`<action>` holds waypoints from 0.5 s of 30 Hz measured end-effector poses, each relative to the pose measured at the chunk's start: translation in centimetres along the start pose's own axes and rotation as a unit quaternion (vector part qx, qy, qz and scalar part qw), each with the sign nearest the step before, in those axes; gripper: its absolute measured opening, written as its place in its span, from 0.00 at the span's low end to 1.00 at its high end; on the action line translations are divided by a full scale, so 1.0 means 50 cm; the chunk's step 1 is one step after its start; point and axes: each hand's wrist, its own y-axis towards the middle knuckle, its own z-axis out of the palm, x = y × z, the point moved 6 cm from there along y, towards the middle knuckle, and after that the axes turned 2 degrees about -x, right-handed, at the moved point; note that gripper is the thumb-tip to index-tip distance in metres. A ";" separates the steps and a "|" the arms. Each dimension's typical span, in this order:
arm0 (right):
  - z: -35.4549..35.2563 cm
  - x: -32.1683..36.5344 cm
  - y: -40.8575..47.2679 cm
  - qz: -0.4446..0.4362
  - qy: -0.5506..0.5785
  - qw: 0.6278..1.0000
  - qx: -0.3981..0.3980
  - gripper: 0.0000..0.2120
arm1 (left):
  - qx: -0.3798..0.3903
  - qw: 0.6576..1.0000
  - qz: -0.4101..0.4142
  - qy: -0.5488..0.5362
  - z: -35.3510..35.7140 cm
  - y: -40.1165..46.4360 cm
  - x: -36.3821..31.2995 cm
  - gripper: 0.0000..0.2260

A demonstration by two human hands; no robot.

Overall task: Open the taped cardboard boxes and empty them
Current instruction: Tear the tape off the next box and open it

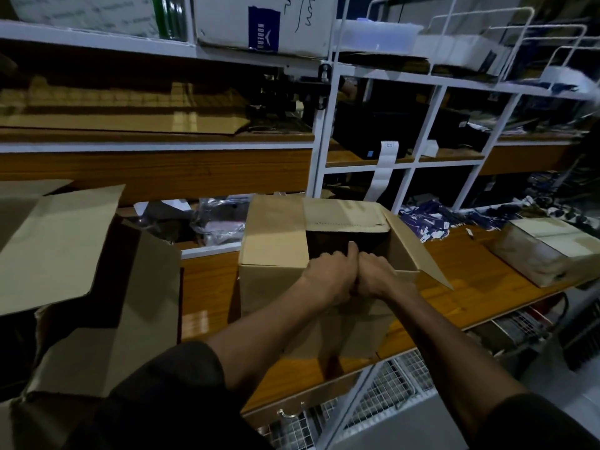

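Gripping the near flap of the box on the tabletop, left hand and right hand touch; the dark opening lies just beyond.

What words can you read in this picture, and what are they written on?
"MODERO": sideways on the blue label on the white box on the top shelf.
Black scribbles on that box: not readable.
Small print on the hanging white paper strip: too small to read.

box interior dark, fingertips hidden
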 end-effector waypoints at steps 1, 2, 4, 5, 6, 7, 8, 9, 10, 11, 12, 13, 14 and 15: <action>0.003 -0.001 0.001 -0.001 0.006 1.000 -0.004 0.27 | 0.005 1.000 -0.007 0.013 0.001 0.001 -0.005 0.41; 0.001 -0.001 0.000 -0.005 0.016 1.000 -0.011 0.27 | 0.008 0.999 -0.017 0.030 0.000 0.000 -0.012 0.42; 0.000 0.000 0.000 -0.010 0.031 0.999 -0.015 0.23 | 0.005 0.996 -0.038 0.085 -0.003 -0.005 -0.022 0.43; 0.001 0.000 0.002 -0.013 0.031 0.999 -0.015 0.21 | 0.001 0.993 -0.048 0.110 -0.005 -0.008 -0.021 0.43; -0.001 0.001 0.001 -0.017 0.031 0.999 -0.012 0.18 | -0.004 0.991 -0.057 0.119 -0.007 -0.011 -0.013 0.43; 0.000 0.001 0.002 -0.019 0.036 0.999 -0.009 0.14 | -0.009 0.991 -0.066 0.116 -0.007 -0.014 0.003 0.44; 0.000 0.001 0.001 -0.026 0.048 0.998 -0.009 0.09 | -0.012 0.991 -0.075 0.111 -0.007 -0.017 0.025 0.43; 0.001 0.000 0.003 -0.034 0.066 0.997 -0.011 0.06 | -0.016 0.990 -0.085 0.112 -0.009 -0.023 0.054 0.43; 0.000 0.001 0.003 -0.043 0.082 0.996 -0.015 0.06 | -0.019 0.988 -0.097 0.121 -0.008 -0.030 0.086 0.42; 0.002 -0.001 0.004 -0.050 0.090 0.994 -0.019 0.07 | -0.021 0.985 -0.108 0.135 -0.007 -0.039 0.119 0.41; 0.000 0.000 0.004 -0.058 0.097 0.993 -0.023 0.08 | -0.020 0.982 -0.117 0.150 -0.006 -0.048 0.151 0.41; 0.001 0.000 0.005 -0.061 0.102 0.993 -0.025 0.11 | -0.015 0.980 -0.126 0.154 -0.002 -0.059 0.181 0.42; 0.002 0.001 0.007 -0.063 0.104 0.992 -0.026 0.14 | -0.004 0.980 -0.138 0.144 0.006 -0.068 0.210 0.42; 0.003 0.001 0.010 -0.062 0.103 0.992 -0.027 0.16 | 0.008 0.982 -0.150 0.115 0.013 -0.078 0.233 0.41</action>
